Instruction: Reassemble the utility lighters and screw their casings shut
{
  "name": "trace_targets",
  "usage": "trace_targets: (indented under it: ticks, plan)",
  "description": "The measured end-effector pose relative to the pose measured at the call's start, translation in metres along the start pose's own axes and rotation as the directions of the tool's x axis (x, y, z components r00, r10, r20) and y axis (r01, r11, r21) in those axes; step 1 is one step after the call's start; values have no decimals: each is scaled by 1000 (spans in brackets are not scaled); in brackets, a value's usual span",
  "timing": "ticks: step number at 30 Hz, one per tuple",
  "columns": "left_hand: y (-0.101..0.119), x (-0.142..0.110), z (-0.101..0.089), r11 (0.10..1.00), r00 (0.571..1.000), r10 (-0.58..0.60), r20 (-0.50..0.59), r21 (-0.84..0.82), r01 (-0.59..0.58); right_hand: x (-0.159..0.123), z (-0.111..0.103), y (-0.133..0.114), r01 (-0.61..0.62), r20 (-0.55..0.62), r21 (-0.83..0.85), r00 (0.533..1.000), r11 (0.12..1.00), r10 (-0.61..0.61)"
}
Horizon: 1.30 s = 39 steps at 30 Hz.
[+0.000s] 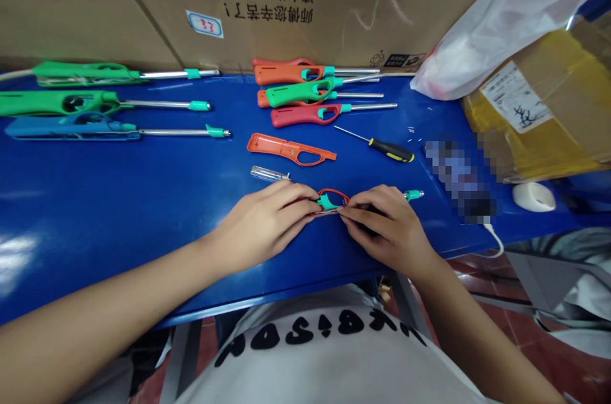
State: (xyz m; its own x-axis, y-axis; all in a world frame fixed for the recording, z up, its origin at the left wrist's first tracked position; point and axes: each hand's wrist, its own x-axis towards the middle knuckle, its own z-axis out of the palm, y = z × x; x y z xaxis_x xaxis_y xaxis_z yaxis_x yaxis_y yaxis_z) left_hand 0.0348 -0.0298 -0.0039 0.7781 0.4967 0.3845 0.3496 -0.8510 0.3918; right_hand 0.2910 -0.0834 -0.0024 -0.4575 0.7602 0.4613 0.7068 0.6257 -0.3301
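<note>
Grips an orange-red lighter near the front edge of the blue table, with the left hand closed around its handle end and the right hand curled over its rod end, bringing the fingertips of both close to the teal trigger. Shows a teal tip poking out past the right hand. Has a clear tube just beyond the left hand, an orange shell behind that, and a black-and-yellow screwdriver farther right. Keeps red, orange and green lighters bunched toward the box, with green and blue ones at the left. Reads on the box, in black upside-down print, "师傅您辛苦了!" and "请在搬运时对我温柔些,谢谢您!"; on its blue-bordered tag, a red "33". Shows a recycling mark at the lower right of the box, beside dark print too small to read. Bears a barcode and black handwriting on the label of the yellow-taped carton; cannot make out the words. Carries curved black lettering on the white shirt, upside down; cannot read it surely.
</note>
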Motion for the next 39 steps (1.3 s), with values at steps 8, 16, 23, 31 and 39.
trace_targets:
  ticks: [8, 16, 23, 31, 39]
  plan:
    - [1, 1, -1, 1000, 1000, -14, 17, 6, 14, 1, 0, 0, -18, 18, 36, 1000, 999, 18]
    - [-3, -3, 0, 999, 999, 37, -24, -26, -38, 0, 0, 0, -17, 6, 44, 1000, 999, 17]
    - [-4, -4, 1, 998, 997, 52, -51, -21, -54, 1, 0, 1, -22, -21, 82, 999, 996, 24]
    - [-3, -2, -1, 999, 999, 38, -22, -21, -39, 1, -1, 1, -21, -34, 96, 999, 995, 24]
    - [-3, -2, 0, 999, 999, 42, -25, -26, -43, 2, -1, 0, -30, -34, 104, 999, 994, 34]
